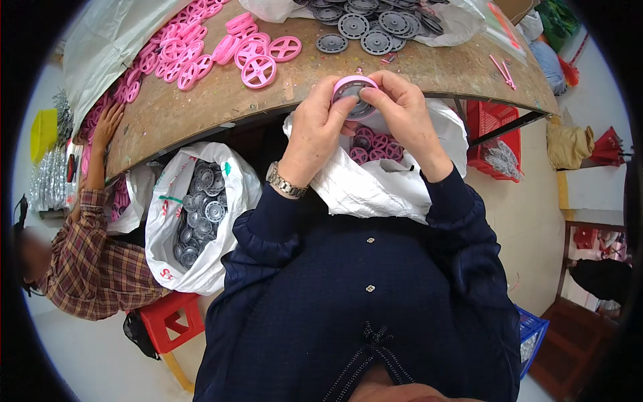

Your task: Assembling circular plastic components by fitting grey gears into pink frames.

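Both my hands hold one pink plastic wheel [353,80] above the table's near edge, with a grey disc [362,110] set inside its pink rim. My left hand [319,124] closes on the wheel's left side, its thumb on the grey disc. From the right, my right hand [403,114] grips it too, with its thumb also pressing on the disc. Whether the disc is fully seated cannot be seen behind the thumbs. Just below my hands, an open white sack [348,184] contains pink wheels [380,146], several showing grey between the spokes.
Loose pink wheels [258,71] and grey discs [353,25] lie on the wooden table [295,84]. A white sack [161,234] of grey discs stands to my left. Beyond it a co-worker in a checked shirt [110,268] reaches onto the table. Red crates [492,127] stand at right.
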Tool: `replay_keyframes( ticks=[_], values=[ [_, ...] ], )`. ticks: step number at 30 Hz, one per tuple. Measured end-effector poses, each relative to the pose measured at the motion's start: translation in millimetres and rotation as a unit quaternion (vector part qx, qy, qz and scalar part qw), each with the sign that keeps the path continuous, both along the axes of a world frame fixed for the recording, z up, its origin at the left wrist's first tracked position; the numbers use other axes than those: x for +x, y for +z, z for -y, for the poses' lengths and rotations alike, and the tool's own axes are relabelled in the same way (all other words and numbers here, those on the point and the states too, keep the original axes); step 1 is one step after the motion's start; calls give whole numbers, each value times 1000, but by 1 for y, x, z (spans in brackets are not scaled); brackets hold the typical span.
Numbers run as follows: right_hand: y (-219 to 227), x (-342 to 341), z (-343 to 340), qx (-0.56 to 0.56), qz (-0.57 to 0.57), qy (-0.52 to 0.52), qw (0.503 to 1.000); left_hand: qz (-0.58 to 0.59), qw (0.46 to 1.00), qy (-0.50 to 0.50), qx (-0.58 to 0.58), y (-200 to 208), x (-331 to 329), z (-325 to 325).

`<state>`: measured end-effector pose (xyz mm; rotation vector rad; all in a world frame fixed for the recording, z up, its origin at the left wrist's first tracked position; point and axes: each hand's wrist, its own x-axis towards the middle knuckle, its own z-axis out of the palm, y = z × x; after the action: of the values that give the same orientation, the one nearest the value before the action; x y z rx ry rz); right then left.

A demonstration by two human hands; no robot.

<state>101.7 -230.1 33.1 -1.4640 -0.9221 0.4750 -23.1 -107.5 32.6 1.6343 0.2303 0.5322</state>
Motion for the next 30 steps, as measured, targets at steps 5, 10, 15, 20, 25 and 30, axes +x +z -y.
replay_keyframes(
  ticks=[5, 10, 15, 20, 25, 30],
  values=[
    [2, 2, -1, 5, -27, 43, 999, -17, 999, -15, -41, 2, -2, -2],
    [2, -13, 0, 55, -14, 7, 998, 1, 994, -16, -105, 4, -2, -1],
    [-1, -15, 0, 76, -31, -14, 997, 9, 1000, 6, 3, 3, -3, 4],
    [2, -15, 3, 28, 8, -24, 999, -5, 999, -3, 37, -4, 1, 7],
    [-3, -14, 5, 23, -14, -24, 999, 3, 986, -12, 167, -13, 2, 7],
    [-3, 1, 10, -16, -35, 27, 999, -20, 974, 12, 227, -5, -3, 5]
  ],
)
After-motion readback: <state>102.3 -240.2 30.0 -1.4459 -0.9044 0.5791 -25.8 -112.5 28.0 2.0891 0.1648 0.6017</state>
